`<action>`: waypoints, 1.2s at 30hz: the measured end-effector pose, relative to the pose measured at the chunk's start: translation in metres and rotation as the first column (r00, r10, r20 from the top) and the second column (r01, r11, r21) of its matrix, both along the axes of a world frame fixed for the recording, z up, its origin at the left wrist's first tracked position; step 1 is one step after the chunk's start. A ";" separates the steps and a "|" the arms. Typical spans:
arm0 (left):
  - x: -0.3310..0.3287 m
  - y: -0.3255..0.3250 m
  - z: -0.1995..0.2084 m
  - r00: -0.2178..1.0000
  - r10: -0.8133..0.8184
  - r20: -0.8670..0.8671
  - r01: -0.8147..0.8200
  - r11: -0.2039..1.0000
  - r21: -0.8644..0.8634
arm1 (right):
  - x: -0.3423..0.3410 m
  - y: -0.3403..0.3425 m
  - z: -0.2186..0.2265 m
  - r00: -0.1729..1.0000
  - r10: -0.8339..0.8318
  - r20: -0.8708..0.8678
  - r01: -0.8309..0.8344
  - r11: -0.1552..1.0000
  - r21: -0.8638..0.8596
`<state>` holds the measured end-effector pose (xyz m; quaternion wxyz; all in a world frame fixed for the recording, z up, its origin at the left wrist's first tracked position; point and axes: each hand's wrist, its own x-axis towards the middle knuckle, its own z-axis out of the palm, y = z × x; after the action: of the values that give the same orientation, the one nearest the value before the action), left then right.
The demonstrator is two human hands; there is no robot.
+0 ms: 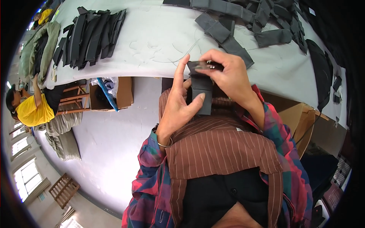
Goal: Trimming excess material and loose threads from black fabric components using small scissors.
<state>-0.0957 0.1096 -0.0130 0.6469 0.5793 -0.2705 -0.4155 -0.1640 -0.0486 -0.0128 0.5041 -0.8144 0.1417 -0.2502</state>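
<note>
A dark grey fabric strip (200, 91) hangs upright in front of my apron, held by my left hand (179, 104). My left thumb lies across its face, and the index finger points up beside its top end. In my right hand (230, 74) is a small dark tool that looks like thread snips (216, 66), gripped between thumb and fingers. Its tip, smeared by motion, lies over the strip's upper end. Just beyond my hands, loose grey fabric pieces (224, 35) lie on the pale-covered table (148, 45).
A row of dark strips (93, 36) lies at the table's far left, and a tangled heap (266, 17) at the back right. Cardboard boxes (124, 93) (300, 121) stand below the table. A person in a yellow top (36, 110) works at the left.
</note>
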 end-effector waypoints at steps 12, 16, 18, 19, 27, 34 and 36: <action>0.022 -0.008 -0.003 0.994 0.063 0.088 -0.076 0.987 0.145 | 0.001 -0.003 0.013 0.995 -0.090 -0.029 0.094 0.896 0.435; 0.018 -0.016 0.000 0.980 0.199 0.014 -0.200 0.979 0.028 | -0.009 0.008 0.014 0.961 -0.081 0.266 0.113 0.988 -0.109; 0.015 -0.018 0.006 0.970 0.242 -0.019 -0.242 0.970 -0.006 | -0.016 0.016 0.006 0.978 -0.027 0.209 0.068 0.979 -0.192; 0.013 -0.019 0.009 0.961 0.251 -0.116 -0.254 0.967 -0.010 | -0.017 0.016 0.002 0.978 -0.029 0.208 0.071 0.979 -0.193; 0.017 -0.012 0.003 0.933 0.312 -0.180 -0.318 0.948 -0.008 | -0.018 0.012 -0.004 0.994 0.002 0.107 0.022 0.974 -0.227; 0.017 -0.009 -0.008 0.928 0.350 -0.128 -0.345 0.936 0.061 | -0.021 -0.011 0.016 0.996 0.015 0.093 0.027 0.903 -0.428; 0.017 -0.009 -0.008 0.927 0.362 -0.097 -0.356 0.932 0.070 | -0.021 -0.009 0.016 0.997 -0.007 0.078 0.044 0.867 -0.496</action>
<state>-0.0791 0.1004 -0.0207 0.7107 0.6121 -0.1139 -0.3276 -0.1845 -0.0576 0.0036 0.2789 -0.9050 0.0646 -0.3146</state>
